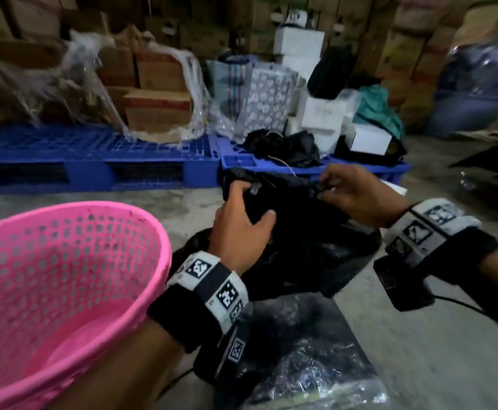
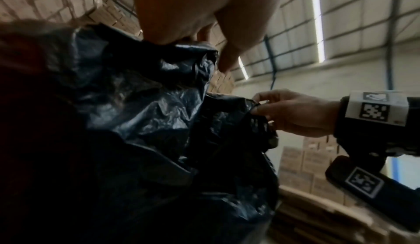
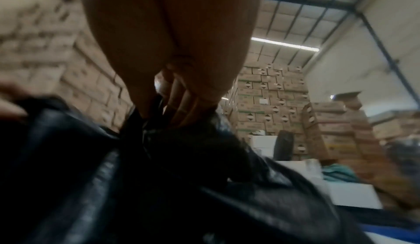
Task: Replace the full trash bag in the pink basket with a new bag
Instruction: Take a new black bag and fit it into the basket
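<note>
A pink perforated basket (image 1: 73,250) stands on the floor at lower left with no bag in it. To its right I hold a black trash bag (image 1: 307,232) above the floor with both hands. My left hand (image 1: 242,214) grips the bag's top left edge, fingers and thumb curled round the plastic. My right hand (image 1: 342,190) pinches the top right edge. In the left wrist view the crumpled bag (image 2: 145,104) fills the frame and my right hand (image 2: 279,111) pinches its rim. The right wrist view shows fingers (image 3: 181,107) curled on black plastic (image 3: 181,185).
Another black plastic bag (image 1: 307,350) lies flat on the concrete floor below my hands. Blue pallets (image 1: 94,155) behind carry cartons, wrapped boxes, a patterned bag (image 1: 265,102) and white boxes (image 1: 321,113). Stacked cartons line the back wall.
</note>
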Demonstrator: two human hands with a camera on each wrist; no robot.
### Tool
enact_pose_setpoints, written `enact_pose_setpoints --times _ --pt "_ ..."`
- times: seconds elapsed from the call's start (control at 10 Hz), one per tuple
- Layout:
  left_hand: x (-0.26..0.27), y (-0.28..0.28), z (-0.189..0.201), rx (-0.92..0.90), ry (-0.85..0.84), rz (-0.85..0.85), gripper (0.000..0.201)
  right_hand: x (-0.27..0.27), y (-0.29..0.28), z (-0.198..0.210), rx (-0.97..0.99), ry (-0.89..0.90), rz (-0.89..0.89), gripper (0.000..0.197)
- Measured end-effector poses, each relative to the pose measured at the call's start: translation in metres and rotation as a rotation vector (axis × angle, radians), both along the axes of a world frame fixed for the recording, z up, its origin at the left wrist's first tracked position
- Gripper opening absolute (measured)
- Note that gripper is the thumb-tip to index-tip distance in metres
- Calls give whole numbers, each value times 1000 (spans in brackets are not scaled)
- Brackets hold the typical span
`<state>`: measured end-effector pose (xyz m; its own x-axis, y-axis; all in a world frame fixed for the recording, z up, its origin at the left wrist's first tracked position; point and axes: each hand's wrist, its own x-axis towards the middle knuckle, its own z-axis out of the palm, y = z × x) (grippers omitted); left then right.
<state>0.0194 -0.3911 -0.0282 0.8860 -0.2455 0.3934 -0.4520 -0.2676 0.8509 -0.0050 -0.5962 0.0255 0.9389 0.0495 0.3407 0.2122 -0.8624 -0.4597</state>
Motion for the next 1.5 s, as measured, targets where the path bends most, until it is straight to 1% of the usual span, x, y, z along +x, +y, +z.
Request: enact_pose_setpoints --times 0.1,0.2,0.3,0.4,0.5,0.6,0.7,0.8,0.9,1.0,1.1,1.2,1.3,1.4,1.5 --pt "0 6 56 -48 -6 -146 73 -13 47 65 184 20 185 20" --pt "3 27 100 -53 -255 -84 36 -24 87 111 132 -93 244 7" --pt "10 68 140 -68 -436 9 19 -34 107 139 -178 -317 104 46" --pt "8 116 171 -169 -510 -56 17 -41 128 154 -246 -241 23 96" --pt "3 165 188 -217 -526 -77 27 -25 166 152 -125 -225 149 47" --pt "-2 213 191 -263 -487 -21 39 -11 211 158 75 -275 307 15" --pt "-2 260 183 -342 -388 49 69 -5 250 172 333 -168 424 17" --pt "-3 288 178 -404 -240 -12 79 1 283 182 416 -72 481 16" --pt "-5 297 175 -476 -101 -124 57 6 319 179 325 -76 555 18" --pt "6 313 162 -585 -183 -8 37 7 344 174 119 -86 530 9" --pt "20 338 149 -724 -92 -67 54 11 340 163 101 38 426 71" --pt "22 346 135 -641 -217 -415 26 13 348 129 45 109 495 100" --pt "-4 352 132 -309 -226 -109 49 21 363 111 77 -113 543 44" --pt "-2 369 118 -238 -305 -257 21 29 355 120 -105 -435 437 20" --pt "4 401 104 -206 -259 -257 56 35 333 126 -395 -594 269 34"
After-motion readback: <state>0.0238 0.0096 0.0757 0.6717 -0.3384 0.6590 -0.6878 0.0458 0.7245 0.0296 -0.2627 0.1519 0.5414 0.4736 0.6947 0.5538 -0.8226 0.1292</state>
